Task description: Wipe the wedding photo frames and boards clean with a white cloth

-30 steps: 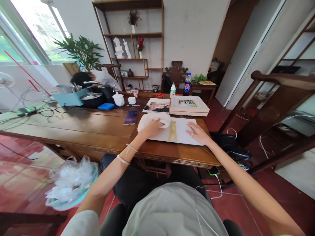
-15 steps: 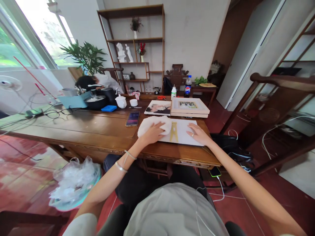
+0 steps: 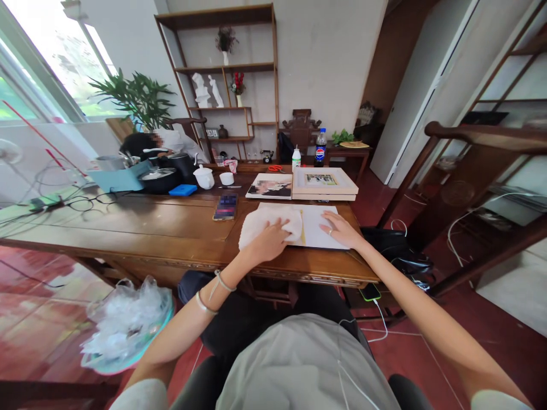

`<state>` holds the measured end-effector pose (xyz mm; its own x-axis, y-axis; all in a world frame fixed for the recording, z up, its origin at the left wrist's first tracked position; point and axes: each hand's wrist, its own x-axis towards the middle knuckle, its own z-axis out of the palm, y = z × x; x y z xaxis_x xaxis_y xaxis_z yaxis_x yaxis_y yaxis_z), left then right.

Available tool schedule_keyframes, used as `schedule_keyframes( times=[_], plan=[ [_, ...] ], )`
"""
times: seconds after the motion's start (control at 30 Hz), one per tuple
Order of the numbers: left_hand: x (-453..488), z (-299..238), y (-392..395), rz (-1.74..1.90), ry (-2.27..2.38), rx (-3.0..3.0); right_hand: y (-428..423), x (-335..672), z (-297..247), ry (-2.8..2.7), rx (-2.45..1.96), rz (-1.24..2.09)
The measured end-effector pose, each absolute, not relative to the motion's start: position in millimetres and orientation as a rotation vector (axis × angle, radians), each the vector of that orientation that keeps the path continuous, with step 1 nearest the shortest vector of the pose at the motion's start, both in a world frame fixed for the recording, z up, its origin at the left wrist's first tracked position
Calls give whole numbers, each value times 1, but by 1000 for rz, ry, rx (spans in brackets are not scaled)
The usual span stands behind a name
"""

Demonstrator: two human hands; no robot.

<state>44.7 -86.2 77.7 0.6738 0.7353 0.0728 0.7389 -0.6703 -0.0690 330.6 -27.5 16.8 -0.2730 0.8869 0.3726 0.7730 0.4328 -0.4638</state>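
Note:
My left hand (image 3: 270,241) presses a white cloth (image 3: 264,221) down onto a flat white board (image 3: 315,233) that lies on the wooden table (image 3: 171,228). Its fingers are bent over the cloth. The cloth covers most of a yellow stand piece (image 3: 302,226) on the board, only a thin strip of which shows. My right hand (image 3: 339,228) lies flat and spread on the board's right part, with a ring on one finger.
Behind the board lie a framed picture (image 3: 323,183) and a photo print (image 3: 270,186). A phone (image 3: 226,206) lies to the left. Farther off are cookware, a teapot (image 3: 204,177), cables, a seated person (image 3: 147,142) and a shelf. A bowl of plastic bags (image 3: 126,319) stands on the floor.
My left hand has slid the cloth to the right and toward me, over the yellow piece. My right hand has stayed on the board.

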Motion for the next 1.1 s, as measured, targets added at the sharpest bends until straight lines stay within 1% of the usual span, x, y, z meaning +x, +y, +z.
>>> schedule_keyframes(
  times=[0.1,0.2,0.27,0.43,0.53,0.63,0.73,0.9,1.0,1.1],
  plan=[
    [47,81,-118,-106,-1103,-2854,-27,331,17,-2109,-1404,242],
    [59,81,-122,-153,-1044,-2857,-27,331,18,-2120,-1411,231],
    [69,79,-105,-134,-1079,-2842,-27,331,18,-2128,-1404,230],
    [88,72,-33,-128,-1211,-2774,-27,331,19,-2131,-1395,237],
    [95,71,-13,-126,-1237,-2716,-28,331,20,-2129,-1425,236],
    [102,74,-28,-53,-1232,-2666,-28,332,20,-2139,-1436,231],
    [111,78,-67,18,-1234,-2622,-27,333,19,-2154,-1396,211],
    [117,80,-120,-21,-1095,-2728,-24,338,16,-2095,-1352,150],
    [120,79,-115,-79,-1074,-2793,-23,341,16,-2087,-1312,157],
    [127,79,-86,-140,-1159,-2791,-23,341,16,-2062,-1301,173]
  ],
)
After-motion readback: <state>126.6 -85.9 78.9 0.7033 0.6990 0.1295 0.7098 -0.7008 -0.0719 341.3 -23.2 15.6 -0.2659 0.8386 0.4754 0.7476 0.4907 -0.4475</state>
